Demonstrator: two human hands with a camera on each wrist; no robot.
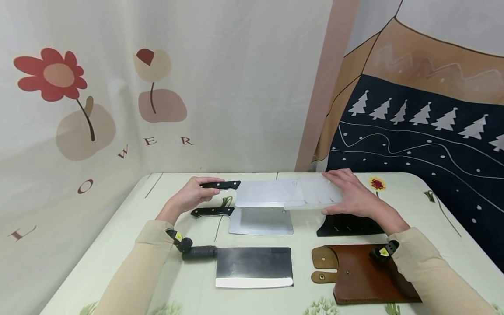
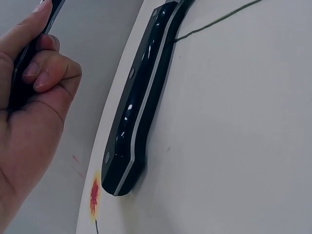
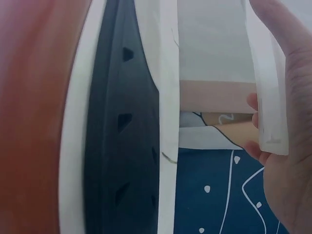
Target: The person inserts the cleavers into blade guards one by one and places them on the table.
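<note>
My left hand (image 1: 193,193) grips the black riveted handle of a cleaver (image 1: 261,193), raised level above the table's far side. Around a translucent white plastic blade sheath (image 1: 316,193) my right hand (image 1: 352,194) closes with thumb and fingers. The sheath's open end overlaps the front part of the blade, which shows through the plastic. Just below lies a second cleaver (image 1: 260,221), whose black handle (image 2: 131,107) is close beside my left hand in the left wrist view. Under the right hand, a black blade sheath (image 3: 126,122) with small slots is partly hidden.
Nearer me, a larger cleaver (image 1: 253,264) with a dark blade and bright edge lies flat. To its right is a brown leather sheath (image 1: 362,275) with snap straps, partly covered by the right sleeve. A printed curtain (image 1: 244,87) hangs behind the pale table (image 1: 307,245).
</note>
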